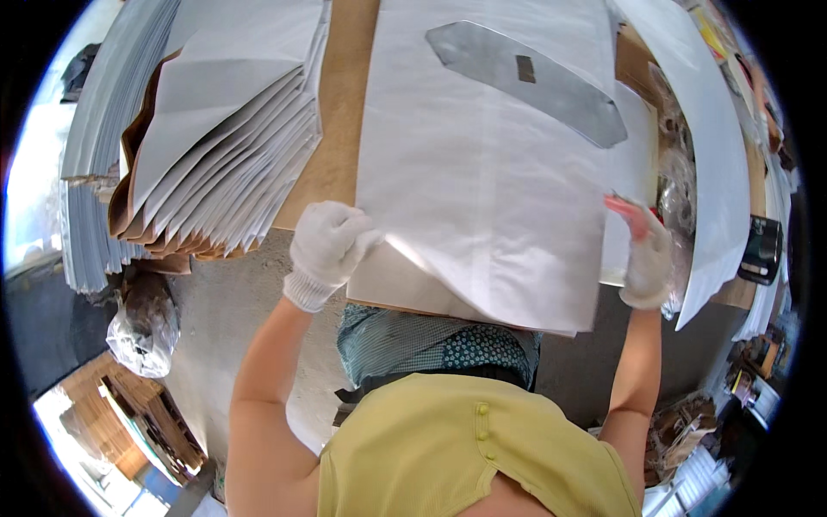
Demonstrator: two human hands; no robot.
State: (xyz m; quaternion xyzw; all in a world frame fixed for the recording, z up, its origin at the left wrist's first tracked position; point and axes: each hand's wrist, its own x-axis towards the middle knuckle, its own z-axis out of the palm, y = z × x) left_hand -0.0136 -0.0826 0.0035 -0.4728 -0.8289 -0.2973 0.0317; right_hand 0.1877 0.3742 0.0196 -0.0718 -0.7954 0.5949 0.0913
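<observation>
Narrow gap between fanned stack (pixel 233 146) and white sheets (pixel 482 189), metal plate (pixel 487 60) — far-end obstacle

We see a dull grey, concrete-like floor (pixel 215 302) beneath a flat tan desk (pixel 346 95), and bright white light (pixel 33 198) glaring at our far left

Clear plastic bag (pixel 144 332) at left, brown boards (pixel 136 392) at lower left, black object (pixel 760 250) at far right.

Head-worn, as the left one of a side-by-side pair; looking steeply down past the yellow top (pixel 413 452), nearest of all; set close over the white sheets (pixel 482 198), yet wide enough to span left hand (pixel 332 250) and right hand (pixel 648 263); fisheye, bowing straight edges toward the outside.
</observation>
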